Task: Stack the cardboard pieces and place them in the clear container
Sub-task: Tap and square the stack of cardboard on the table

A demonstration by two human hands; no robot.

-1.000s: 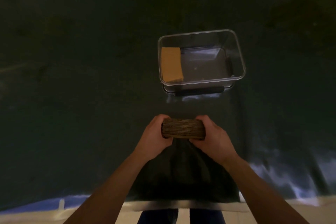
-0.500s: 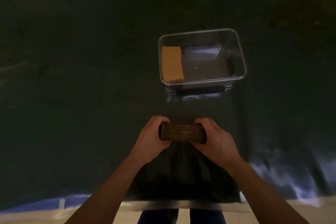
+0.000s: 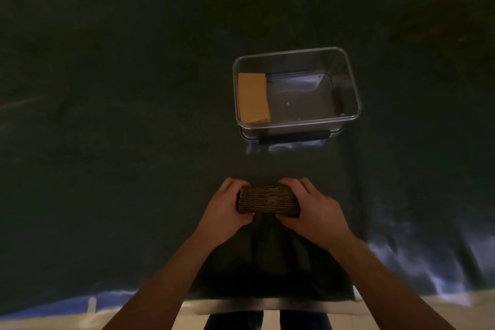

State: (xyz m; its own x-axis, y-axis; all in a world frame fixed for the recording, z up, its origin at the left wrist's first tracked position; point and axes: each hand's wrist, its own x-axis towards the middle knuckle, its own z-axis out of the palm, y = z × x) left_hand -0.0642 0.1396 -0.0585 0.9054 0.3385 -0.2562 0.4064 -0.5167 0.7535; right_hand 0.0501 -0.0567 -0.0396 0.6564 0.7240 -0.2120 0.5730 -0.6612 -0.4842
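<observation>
A thick stack of cardboard pieces [image 3: 268, 200] shows its corrugated edges toward me, near the table's front middle. My left hand [image 3: 222, 212] grips its left end and my right hand [image 3: 312, 211] grips its right end. Whether the stack rests on the cloth or is held just above it cannot be told. Beyond the hands sits the clear container [image 3: 351, 94], a rectangular plastic tub. Inside it, against the left wall, lies another tan cardboard stack [image 3: 253, 98].
A dark green cloth [image 3: 107, 142] covers the whole table. A dark handle [image 3: 293, 137] runs along the container's near side. The cloth's front edge [image 3: 267, 303] hangs close to my body, with pale floor below.
Both hands with the stack have shifted slightly toward me and lower in view. The container and the cardboard inside it have stayed put.
</observation>
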